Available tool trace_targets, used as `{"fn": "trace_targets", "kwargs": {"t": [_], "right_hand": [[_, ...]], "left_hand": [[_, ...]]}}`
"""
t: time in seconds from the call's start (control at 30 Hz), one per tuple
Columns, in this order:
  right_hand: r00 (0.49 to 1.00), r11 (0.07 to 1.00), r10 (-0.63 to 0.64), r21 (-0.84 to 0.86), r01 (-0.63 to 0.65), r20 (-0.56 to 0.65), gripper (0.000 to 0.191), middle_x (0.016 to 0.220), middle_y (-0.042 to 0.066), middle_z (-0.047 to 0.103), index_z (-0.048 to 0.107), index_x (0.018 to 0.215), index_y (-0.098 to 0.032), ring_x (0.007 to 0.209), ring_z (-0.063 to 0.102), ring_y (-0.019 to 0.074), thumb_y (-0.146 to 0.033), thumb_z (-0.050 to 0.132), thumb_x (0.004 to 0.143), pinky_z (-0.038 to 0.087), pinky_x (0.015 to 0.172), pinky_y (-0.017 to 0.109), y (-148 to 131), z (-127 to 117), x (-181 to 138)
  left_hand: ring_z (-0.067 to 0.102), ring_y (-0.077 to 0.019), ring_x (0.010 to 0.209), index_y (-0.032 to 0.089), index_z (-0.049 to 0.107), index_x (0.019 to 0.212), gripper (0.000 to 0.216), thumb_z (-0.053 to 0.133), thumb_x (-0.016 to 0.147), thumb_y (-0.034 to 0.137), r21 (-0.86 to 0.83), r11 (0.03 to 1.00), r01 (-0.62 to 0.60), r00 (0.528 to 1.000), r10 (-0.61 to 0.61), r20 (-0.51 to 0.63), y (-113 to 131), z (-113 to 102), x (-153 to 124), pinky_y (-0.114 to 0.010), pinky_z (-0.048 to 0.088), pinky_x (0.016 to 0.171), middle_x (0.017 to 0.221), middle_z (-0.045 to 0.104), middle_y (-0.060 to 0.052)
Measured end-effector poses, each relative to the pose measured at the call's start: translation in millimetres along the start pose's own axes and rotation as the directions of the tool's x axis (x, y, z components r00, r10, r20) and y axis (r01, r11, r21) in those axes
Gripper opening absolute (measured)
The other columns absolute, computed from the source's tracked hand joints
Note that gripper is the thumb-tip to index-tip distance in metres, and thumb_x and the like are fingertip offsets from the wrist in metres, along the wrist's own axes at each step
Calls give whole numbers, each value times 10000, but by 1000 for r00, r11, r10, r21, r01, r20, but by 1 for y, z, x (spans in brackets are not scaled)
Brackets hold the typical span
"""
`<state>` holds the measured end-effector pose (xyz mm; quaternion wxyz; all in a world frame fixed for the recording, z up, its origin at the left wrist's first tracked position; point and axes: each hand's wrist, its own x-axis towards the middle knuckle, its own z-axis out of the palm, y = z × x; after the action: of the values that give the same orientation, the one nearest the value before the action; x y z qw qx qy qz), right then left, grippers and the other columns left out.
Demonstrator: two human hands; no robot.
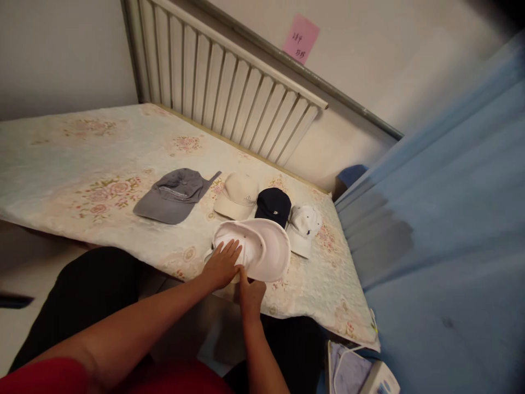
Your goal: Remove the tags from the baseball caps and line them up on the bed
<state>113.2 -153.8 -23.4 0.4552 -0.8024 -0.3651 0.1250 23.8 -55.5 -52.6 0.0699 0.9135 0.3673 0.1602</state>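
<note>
A pale pinkish-white baseball cap [270, 251] lies near the bed's front edge, its brim to the right. My left hand [223, 266] rests on the crown with its fingers stretched out. At the near rim, my right hand [251, 293] is closed on the cap's edge; its fingertips are partly hidden. Just beyond are a beige cap [238, 194], a navy cap [273, 204] with a small light emblem, and a white cap [305, 221] with a small dark emblem. The navy cap touches or sits partly behind the pinkish one. Farther left lies a grey cap [176, 194], its strap sticking out.
All the caps lie on a flower-patterned bed cover [135, 139]. A cream radiator [229, 87] lines the far side, below a pink note [301, 38] on the wall. Blue curtain [443, 219] hangs at the right. A white box-like object [380, 378] stands low at right.
</note>
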Motion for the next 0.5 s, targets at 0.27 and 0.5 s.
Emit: {"fn": "trace_targets", "kwargs": {"t": [0.27,0.5], "right_hand": [[999,1000,12,-19,-12,-31,488,560,173,690,675,550,-144,527,659,248,-438,455,872,389,492,301,4,2,3],[999,1000,-15,4,15,-44,537,581,170,693,688,593,-130,525,624,228,-495,422,883,382,499,297,-15,-11,7]], "left_hand": [[239,-282,1431,135,426,1415,565,420,915,398,8,997,80,996,-80,-25,2,-2,-5,-492,163,1159,1514,359,-137],[298,-317,1400,89,455,1379,518,390,904,284,0,991,137,990,-137,44,2,-10,-14,-503,250,1122,1470,426,-163]]}}
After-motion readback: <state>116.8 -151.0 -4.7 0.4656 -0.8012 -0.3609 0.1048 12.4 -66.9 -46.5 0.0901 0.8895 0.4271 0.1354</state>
